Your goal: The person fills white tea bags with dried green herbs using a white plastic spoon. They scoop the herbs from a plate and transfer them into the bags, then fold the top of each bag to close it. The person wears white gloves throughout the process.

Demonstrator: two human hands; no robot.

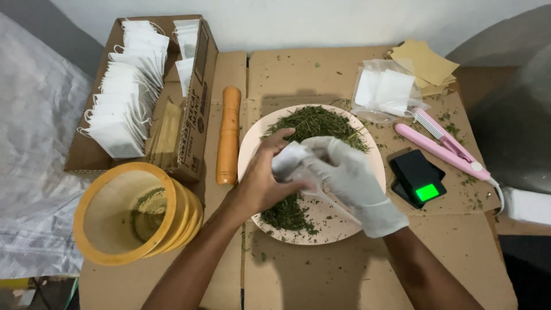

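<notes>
Over a pale pink plate [250,150] heaped with dried green herb [314,121], both hands meet. My bare left hand [261,181] pinches a small white filter bag [288,159] from the left. My right hand [351,175], in a white glove, grips the same bag from the right; a thin white stick or spoon slants from under the glove toward the plate's near rim. More herb lies on the plate below the hands.
A cardboard box [198,86] at the back left holds rows of white bags. A wooden pestle [229,135] lies left of the plate, a yellow wooden mortar [123,215] at the near left. Right: black pocket scale [419,178], pink heat sealer [445,146], plastic pouch, tan sheets.
</notes>
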